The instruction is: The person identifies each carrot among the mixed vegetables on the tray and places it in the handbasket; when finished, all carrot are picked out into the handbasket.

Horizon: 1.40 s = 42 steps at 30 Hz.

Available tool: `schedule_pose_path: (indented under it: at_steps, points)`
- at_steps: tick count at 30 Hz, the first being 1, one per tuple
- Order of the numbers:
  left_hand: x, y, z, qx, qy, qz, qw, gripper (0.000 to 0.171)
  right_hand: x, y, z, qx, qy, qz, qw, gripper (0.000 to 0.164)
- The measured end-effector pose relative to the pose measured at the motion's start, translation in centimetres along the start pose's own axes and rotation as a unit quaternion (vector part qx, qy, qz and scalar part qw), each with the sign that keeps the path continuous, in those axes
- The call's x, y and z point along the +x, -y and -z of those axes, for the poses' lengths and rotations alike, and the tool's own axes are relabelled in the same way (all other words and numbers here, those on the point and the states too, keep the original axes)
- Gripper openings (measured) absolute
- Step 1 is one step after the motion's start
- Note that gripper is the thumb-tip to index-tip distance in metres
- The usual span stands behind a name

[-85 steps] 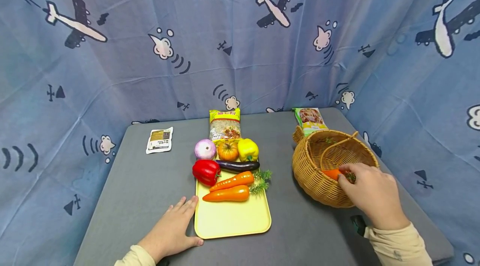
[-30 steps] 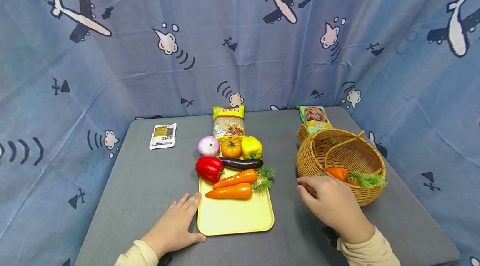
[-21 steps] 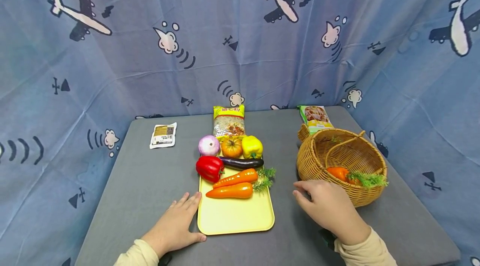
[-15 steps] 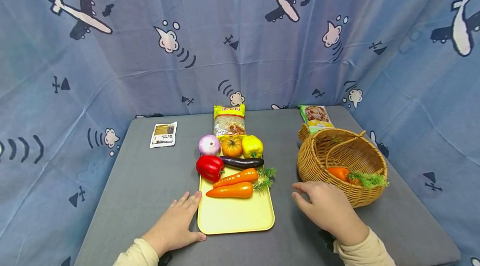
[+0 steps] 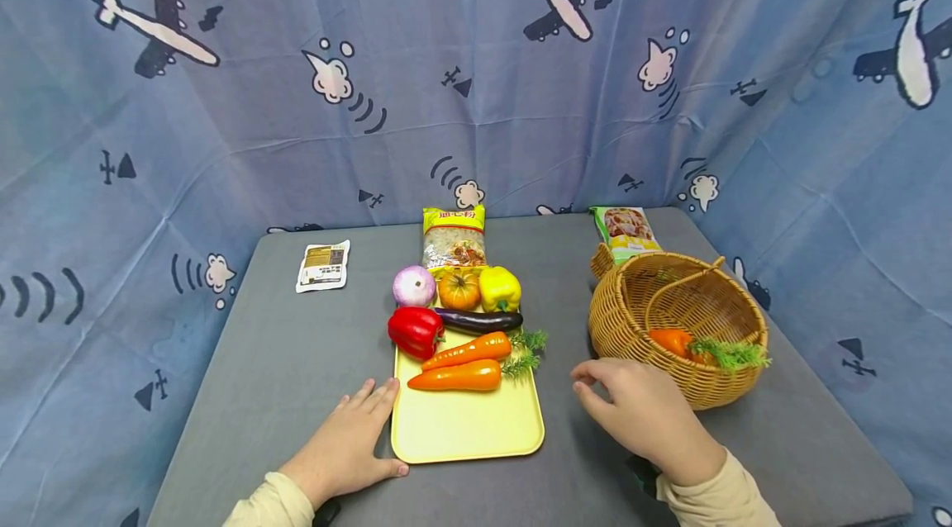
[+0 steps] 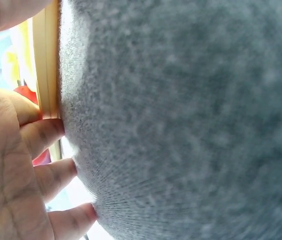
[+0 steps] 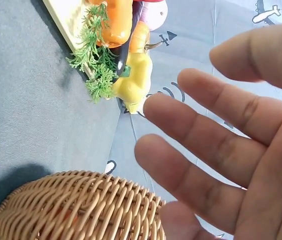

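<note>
My left hand (image 5: 348, 446) rests with spread fingers against the left edge of the yellow tray (image 5: 468, 434); in the left wrist view its fingertips meet the grey cloth beside the tray wall. Holding nothing, my right hand (image 5: 643, 411) hovers between the tray and a wicker basket (image 5: 632, 345), fingers loosely bent. Inside the basket lies a carrot (image 5: 671, 343), its green top over the rim. Two carrots (image 5: 457, 377) sit on the tray, with an eggplant (image 5: 479, 321), a red bell pepper (image 5: 416, 332), an onion (image 5: 413, 287), a tomato (image 5: 459, 290) and a yellow bell pepper (image 5: 501, 289) behind.
A yellow-topped food bag (image 5: 454, 238) stands behind the tray. A white packet (image 5: 323, 266) lies on the left of the grey table (image 5: 297, 362). Another green-edged bag (image 5: 626, 231) lies behind the basket. A blue printed curtain (image 5: 416, 97) hangs around the table.
My right hand has let go of the carrot in the basket, then come out and moved left beside the basket. My left hand stays at the tray's edge.
</note>
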<state>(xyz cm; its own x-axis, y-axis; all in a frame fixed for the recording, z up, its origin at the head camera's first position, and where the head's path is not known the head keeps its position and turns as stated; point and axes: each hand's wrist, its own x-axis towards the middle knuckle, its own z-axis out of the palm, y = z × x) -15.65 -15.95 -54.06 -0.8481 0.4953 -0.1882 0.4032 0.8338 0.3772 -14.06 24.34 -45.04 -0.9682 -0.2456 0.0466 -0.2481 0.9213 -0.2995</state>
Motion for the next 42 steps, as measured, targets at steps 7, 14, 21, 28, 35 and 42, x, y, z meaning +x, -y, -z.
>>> schedule_pose_path:
  at_steps: [7, 14, 21, 28, 35, 42]
  points:
    - [-0.1, 0.2, 0.0, -0.001, 0.006, 0.001, 1.0, 0.116, 0.2, 0.3, -0.4, 0.006, 0.004, 0.011, 1.0, 0.011]
    - [-0.1, 0.1, 0.1, -0.002, 0.013, 0.006, 0.9999, 0.114, 0.5, 0.7, -1.0, 0.003, -0.003, 0.019, 1.0, 0.013]
    - [-0.1, 0.3, 0.1, -0.002, 0.012, 0.001, 0.9999, 0.116, 1.2, 1.6, -1.6, -0.013, -0.004, 0.036, 0.999, 0.018]
    - [-0.1, 0.4, 0.0, -0.007, 0.01, 0.001, 0.9999, 0.116, 1.8, 2.4, -2.6, -0.017, -0.011, 0.069, 0.997, 0.021]
    - [0.0, 0.4, 0.1, -0.01, 0.014, 0.003, 0.9998, 0.116, 2.4, 3.2, -3.6, -0.027, -0.011, 0.081, 0.996, 0.031]
    - [0.0, 0.2, 0.0, -0.015, 0.017, 0.004, 0.9997, 0.116, 3.0, 4.1, -4.6, -0.022, 0.0, 0.101, 0.995, 0.042]
